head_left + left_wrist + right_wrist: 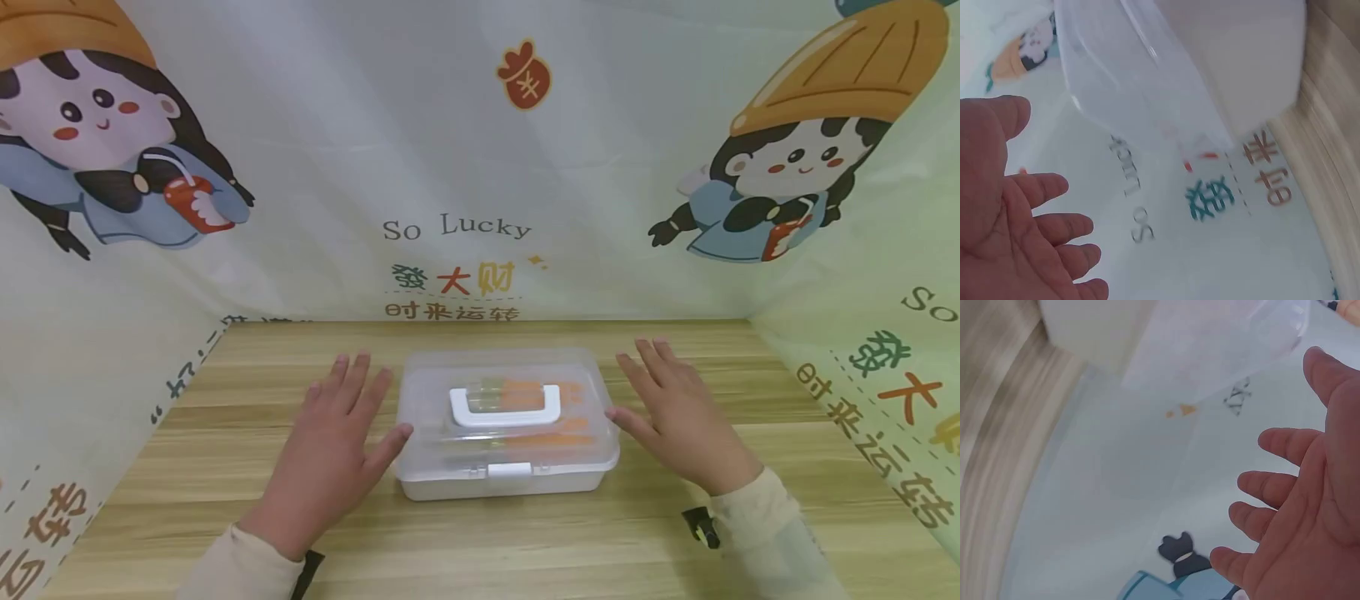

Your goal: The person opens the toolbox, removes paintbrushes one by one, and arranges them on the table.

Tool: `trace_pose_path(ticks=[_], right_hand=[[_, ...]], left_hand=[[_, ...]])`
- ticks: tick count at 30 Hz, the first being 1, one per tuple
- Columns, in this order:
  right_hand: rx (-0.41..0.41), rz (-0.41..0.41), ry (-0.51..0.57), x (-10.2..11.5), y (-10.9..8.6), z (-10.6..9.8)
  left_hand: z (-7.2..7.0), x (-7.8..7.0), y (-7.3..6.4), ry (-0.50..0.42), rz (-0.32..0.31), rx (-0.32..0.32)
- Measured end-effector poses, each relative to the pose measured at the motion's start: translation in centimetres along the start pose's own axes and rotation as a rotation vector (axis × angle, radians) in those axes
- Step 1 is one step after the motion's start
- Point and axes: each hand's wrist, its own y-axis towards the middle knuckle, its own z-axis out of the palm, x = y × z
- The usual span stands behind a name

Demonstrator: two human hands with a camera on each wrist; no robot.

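A plastic storage box [510, 454] with a translucent lid, a white top handle [506, 419] and a white front latch [510, 475] sits closed on the table. Orange and greenish things show dimly through its lid; their kind I cannot tell. To the left of the box is my left hand [330, 454], fingers spread and holding nothing, its thumb close to the box's side. My right hand [682, 417] is at the box's right, likewise spread, its thumb near the lid's edge. Both wrist views show a palm with extended fingers beside the box wall [1241, 56].
The wood-grain table [480, 550] runs back to a printed cloth backdrop [337, 167], which also rises at both sides. Small black devices [701, 527] are at both wrists.
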Motion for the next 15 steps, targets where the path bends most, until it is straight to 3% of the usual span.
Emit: trace_pose_path(ticks=[15], right_hand=[[-0.055, -0.142, -0.122, 3.7, 0.6, 2.0]], left_hand=[[3.7, -4.0, 0.7, 0.041, 0.227, -0.074]])
